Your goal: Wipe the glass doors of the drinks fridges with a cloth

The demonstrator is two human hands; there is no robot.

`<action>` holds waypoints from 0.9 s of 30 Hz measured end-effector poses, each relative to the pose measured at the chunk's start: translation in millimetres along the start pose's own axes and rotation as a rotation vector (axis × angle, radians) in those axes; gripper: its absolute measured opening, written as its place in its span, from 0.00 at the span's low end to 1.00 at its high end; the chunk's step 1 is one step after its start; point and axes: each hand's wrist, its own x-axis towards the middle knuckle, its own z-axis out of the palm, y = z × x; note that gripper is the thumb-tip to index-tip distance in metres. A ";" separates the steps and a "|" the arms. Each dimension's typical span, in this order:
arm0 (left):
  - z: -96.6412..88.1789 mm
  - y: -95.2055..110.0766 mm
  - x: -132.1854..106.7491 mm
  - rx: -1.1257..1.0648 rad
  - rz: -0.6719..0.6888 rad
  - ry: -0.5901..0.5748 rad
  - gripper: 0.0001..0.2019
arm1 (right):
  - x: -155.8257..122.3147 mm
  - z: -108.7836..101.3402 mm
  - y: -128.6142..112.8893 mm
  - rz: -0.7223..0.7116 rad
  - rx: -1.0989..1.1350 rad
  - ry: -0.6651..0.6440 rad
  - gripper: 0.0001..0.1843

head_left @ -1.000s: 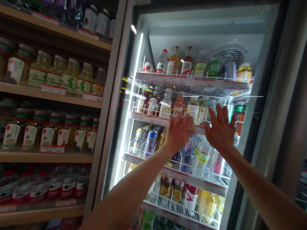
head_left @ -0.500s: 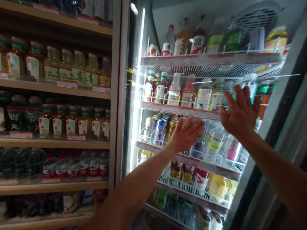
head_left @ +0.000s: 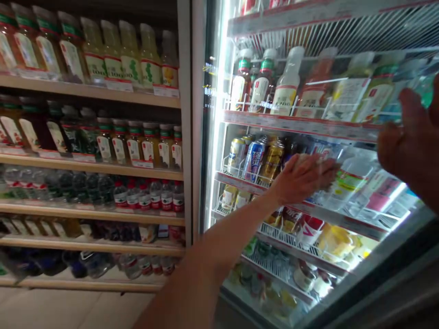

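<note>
Both hands are bare and empty. The left hand [head_left: 305, 179] lies flat, fingers extended and together, apparently pressed to the glass door [head_left: 318, 82] of a refrigerated drinks cabinet. It is not clenched and grasps nothing. The right hand [head_left: 409, 146], also released with its fingers parted, sits at the frame's right edge and is partly cut off; whether it touches the glass cannot be confirmed.

Change noted: since the earlier views, the right hand has swung out to that edge, and the left has slid along the door (no bottle or can has left a shelf, as far as can be seen).

Count, relative to the left hand: three drink cans [head_left: 254, 160] stand just behind the glass beyond its fingers' far side — one silver, one blue, one gold. Directly above it, six bottles [head_left: 288, 81] line the wire-fronted cabinet shelf [head_left: 295, 125]. Just past the fingertips stands one clear bottle with a green label [head_left: 350, 180]. Well to the hand's left, wooden shelving [head_left: 85, 89] holds four rows of bottles, too overlapped for a firm count.
</note>
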 end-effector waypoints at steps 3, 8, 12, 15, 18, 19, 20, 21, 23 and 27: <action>-3.0 -21.9 -14.3 -0.013 -0.147 -0.007 0.22 | 3.4 0.6 -1.1 -0.009 0.025 0.047 0.43; 1.5 -39.2 -11.3 0.047 -0.697 0.168 0.24 | 6.5 9.3 16.1 -0.058 0.009 0.012 0.38; 15.0 -1.8 -20.6 0.072 -0.212 0.099 0.23 | -6.2 14.6 29.1 -0.178 -0.002 0.013 0.36; 12.4 -14.7 -37.8 0.102 -0.114 0.061 0.23 | -22.3 19.3 31.9 -0.238 -0.037 0.041 0.36; 6.0 -45.8 -44.2 0.146 -0.503 0.198 0.24 | -33.0 22.5 28.9 -0.236 -0.049 0.075 0.36; 6.0 -49.5 -42.8 0.156 -0.618 0.252 0.25 | -34.4 22.4 26.7 -0.216 -0.046 0.081 0.35; 7.5 -47.6 -40.5 0.163 -0.668 0.286 0.25 | -34.9 21.7 23.9 -0.192 -0.040 0.087 0.35; 10.2 -40.7 -38.3 0.166 -0.633 0.299 0.25 | -34.9 20.4 20.8 -0.168 -0.031 0.091 0.34; 17.0 -20.1 -37.4 0.159 -0.360 0.272 0.24 | -34.5 17.2 14.2 -0.116 -0.015 0.103 0.33; 18.6 -17.9 -54.3 0.138 -0.052 0.241 0.21 | -34.5 15.9 4.9 -0.072 -0.016 0.152 0.30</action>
